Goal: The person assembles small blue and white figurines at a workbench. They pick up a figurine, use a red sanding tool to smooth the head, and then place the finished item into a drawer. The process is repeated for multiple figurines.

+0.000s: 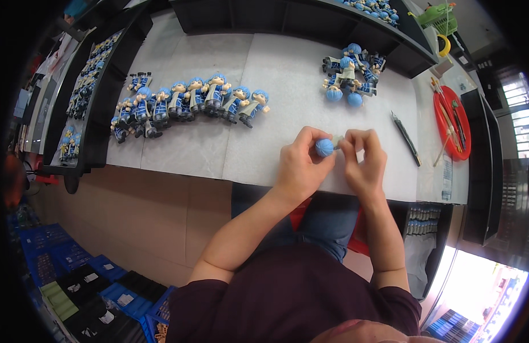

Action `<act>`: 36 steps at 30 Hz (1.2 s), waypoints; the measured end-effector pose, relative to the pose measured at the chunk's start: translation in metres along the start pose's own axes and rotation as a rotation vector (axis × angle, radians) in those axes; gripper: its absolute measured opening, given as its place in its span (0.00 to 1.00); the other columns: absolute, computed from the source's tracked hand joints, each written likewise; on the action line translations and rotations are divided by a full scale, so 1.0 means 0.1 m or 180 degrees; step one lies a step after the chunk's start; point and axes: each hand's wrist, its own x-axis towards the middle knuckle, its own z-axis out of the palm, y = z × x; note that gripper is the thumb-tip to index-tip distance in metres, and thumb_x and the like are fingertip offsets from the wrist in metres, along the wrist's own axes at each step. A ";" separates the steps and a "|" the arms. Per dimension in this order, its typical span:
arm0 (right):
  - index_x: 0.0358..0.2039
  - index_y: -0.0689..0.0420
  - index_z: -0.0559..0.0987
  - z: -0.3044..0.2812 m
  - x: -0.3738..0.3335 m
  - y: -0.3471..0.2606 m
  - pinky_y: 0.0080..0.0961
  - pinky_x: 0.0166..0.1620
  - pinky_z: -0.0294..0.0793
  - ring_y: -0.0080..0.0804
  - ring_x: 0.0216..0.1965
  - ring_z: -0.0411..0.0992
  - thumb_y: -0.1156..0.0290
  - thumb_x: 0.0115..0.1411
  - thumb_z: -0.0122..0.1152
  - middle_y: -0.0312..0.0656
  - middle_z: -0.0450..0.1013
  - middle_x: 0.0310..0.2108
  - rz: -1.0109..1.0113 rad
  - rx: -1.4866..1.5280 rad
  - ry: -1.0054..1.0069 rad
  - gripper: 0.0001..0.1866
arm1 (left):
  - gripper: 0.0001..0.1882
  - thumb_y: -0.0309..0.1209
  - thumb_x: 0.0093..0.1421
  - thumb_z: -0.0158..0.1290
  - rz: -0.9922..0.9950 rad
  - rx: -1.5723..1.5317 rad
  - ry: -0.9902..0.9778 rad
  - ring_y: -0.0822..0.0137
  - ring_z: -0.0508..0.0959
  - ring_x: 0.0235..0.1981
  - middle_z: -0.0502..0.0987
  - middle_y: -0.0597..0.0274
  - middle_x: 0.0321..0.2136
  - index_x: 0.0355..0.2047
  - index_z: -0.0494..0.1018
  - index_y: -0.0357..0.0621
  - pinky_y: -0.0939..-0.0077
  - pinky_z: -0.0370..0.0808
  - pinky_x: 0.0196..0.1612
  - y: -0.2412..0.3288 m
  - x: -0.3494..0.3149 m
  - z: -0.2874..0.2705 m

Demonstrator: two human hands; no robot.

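Observation:
My left hand (299, 164) is closed around a small figurine, its ribbed blue-haired head (324, 148) showing between thumb and forefinger. From the other side, the thumb and fingertips of my right hand (365, 162) pinch the figurine's greyish body end; the fingers partly hide this part. Both hands are just above the front edge of the pale worktable (287, 74). To the left lies a row of similar blue-haired figurines (196, 97) in dark blue and grey clothes. A heap of more figurines (352, 73) sits beyond my hands, slightly to the right.
A dark pen-like tool (406, 139) lies right of my hands. Farther right, a red oval tray (466, 137) holds brushes and thin tools. Black compartment racks border the table's back (310, 26) and left (97, 108). Blue crates (127, 297) stand below left.

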 end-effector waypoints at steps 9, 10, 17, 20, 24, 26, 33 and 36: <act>0.22 0.61 0.63 -0.04 0.02 -0.02 0.18 0.31 0.67 0.23 0.23 0.65 0.86 0.48 0.57 0.40 0.67 0.20 0.0349 -0.0065 0.0145 0.11 | 0.12 0.22 0.48 0.55 0.0105 0.0032 0.0076 0.72 0.77 0.27 0.76 0.55 0.24 0.33 0.66 0.36 0.78 0.73 0.30 0.01 -0.02 0.00; 0.23 0.61 0.63 -0.04 0.00 -0.02 0.19 0.31 0.68 0.23 0.23 0.65 0.86 0.47 0.57 0.41 0.68 0.21 0.0028 0.0001 0.0203 0.11 | 0.12 0.22 0.48 0.55 0.0064 0.0000 0.0076 0.72 0.77 0.27 0.76 0.55 0.24 0.33 0.66 0.36 0.78 0.73 0.31 0.02 -0.02 0.00; 0.23 0.62 0.64 -0.20 0.15 0.22 0.20 0.30 0.68 0.26 0.22 0.66 0.86 0.47 0.57 0.41 0.68 0.20 0.0317 -0.0471 0.0254 0.10 | 0.12 0.19 0.50 0.54 -0.0212 -0.0029 -0.0178 0.77 0.74 0.33 0.75 0.57 0.34 0.36 0.67 0.34 0.84 0.73 0.35 0.08 -0.02 -0.04; 0.26 0.62 0.67 -0.41 0.17 0.35 0.20 0.29 0.67 0.26 0.23 0.68 0.82 0.48 0.59 0.41 0.69 0.20 0.0552 -0.0931 0.0009 0.09 | 0.12 0.18 0.50 0.53 -0.0184 -0.0093 -0.0269 0.77 0.74 0.34 0.75 0.58 0.34 0.37 0.67 0.35 0.85 0.73 0.36 0.09 -0.02 -0.05; 0.33 0.61 0.71 -0.51 0.12 0.19 0.21 0.31 0.67 0.26 0.32 0.69 0.74 0.50 0.62 0.43 0.72 0.33 -0.0064 -0.1708 0.0191 0.11 | 0.13 0.16 0.51 0.52 -0.0209 -0.0383 -0.0496 0.76 0.72 0.39 0.73 0.58 0.38 0.38 0.67 0.36 0.84 0.72 0.40 0.08 -0.02 -0.09; 0.38 0.60 0.71 -0.44 0.03 0.09 0.21 0.33 0.68 0.26 0.34 0.69 0.72 0.51 0.62 0.45 0.71 0.38 0.0184 -0.0945 0.0125 0.14 | 0.14 0.15 0.51 0.52 -0.0173 -0.0571 -0.0561 0.75 0.71 0.41 0.72 0.58 0.39 0.38 0.67 0.36 0.82 0.71 0.43 0.08 -0.03 -0.09; 0.47 0.64 0.68 -0.21 -0.23 0.00 0.21 0.43 0.71 0.27 0.41 0.70 0.77 0.52 0.60 0.44 0.70 0.40 0.1098 0.1685 -0.0771 0.21 | 0.22 0.13 0.49 0.52 0.0254 -0.0581 -0.0842 0.69 0.70 0.46 0.69 0.57 0.43 0.46 0.66 0.37 0.76 0.70 0.48 0.03 -0.01 -0.13; 0.44 0.66 0.69 -0.15 -0.29 0.05 0.22 0.44 0.71 0.26 0.41 0.70 0.81 0.50 0.61 0.43 0.70 0.40 0.0848 0.1650 -0.0466 0.20 | 0.25 0.13 0.48 0.52 0.0111 -0.0389 -0.0757 0.68 0.70 0.46 0.68 0.57 0.44 0.49 0.64 0.37 0.75 0.70 0.49 0.08 -0.01 -0.11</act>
